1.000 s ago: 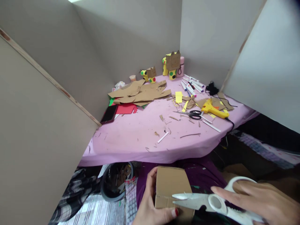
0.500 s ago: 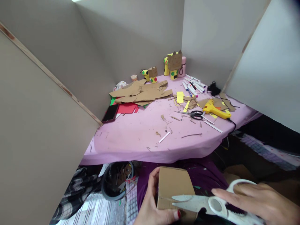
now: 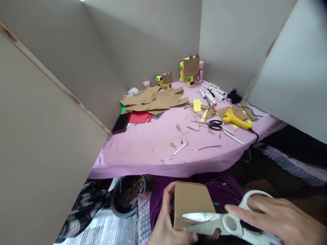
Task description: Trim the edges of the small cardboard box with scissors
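Brown cardboard box (image 3: 193, 197), plain-faced, straight-edged; white-handled scissors (image 3: 229, 223), 2 blades parted.

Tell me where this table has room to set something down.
The widest bare patch of the pink tablecloth lies front left, between the black-screened phone and thin white strip, with only tiny scraps. A smaller one lies right of the red paper. Crowded: back left, under brown cardboard sheets, and right, around the yellow glue gun and black-handled scissors.
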